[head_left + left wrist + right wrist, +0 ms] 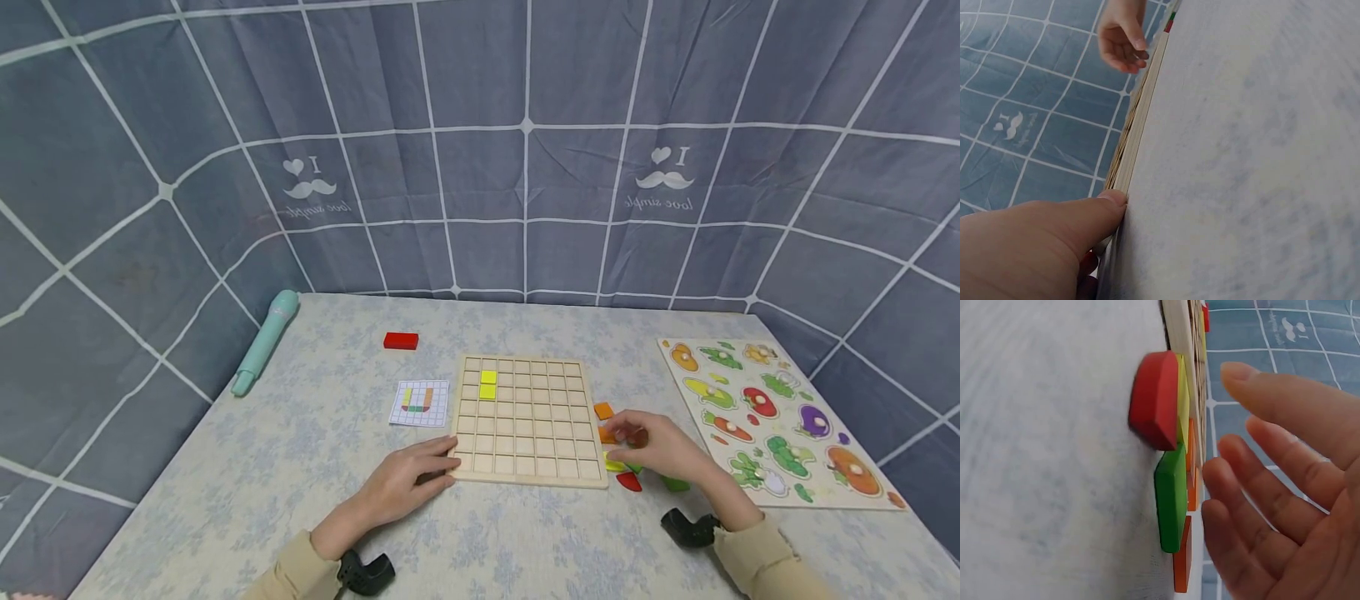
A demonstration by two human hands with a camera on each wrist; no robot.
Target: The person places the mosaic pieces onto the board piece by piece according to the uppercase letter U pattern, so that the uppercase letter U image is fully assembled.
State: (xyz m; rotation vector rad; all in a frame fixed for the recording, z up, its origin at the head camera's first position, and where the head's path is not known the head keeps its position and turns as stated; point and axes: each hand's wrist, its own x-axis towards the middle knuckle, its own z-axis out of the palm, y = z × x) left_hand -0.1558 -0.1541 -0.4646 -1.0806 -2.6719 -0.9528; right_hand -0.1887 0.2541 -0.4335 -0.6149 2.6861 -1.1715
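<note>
A wooden grid board (536, 423) lies flat on the table, with two yellow squares (488, 385) one above the other in its upper left cells. My left hand (405, 482) rests against the board's left edge, fingertips and thumb touching it; in the left wrist view the thumb (1100, 215) presses the side. Over loose pieces to the right of the board hovers my right hand (656, 446), its fingers loosely bent and holding nothing. Below it the right wrist view shows a red piece (1154, 403), a green piece (1171, 503) and orange pieces (1182, 556).
Left of the board lies a small pattern card (418, 417) with a coloured U shape. A red block (401, 341) sits behind it. A teal microphone-shaped object (266, 342) lies at the far left. A vegetable puzzle board (780, 425) occupies the right side.
</note>
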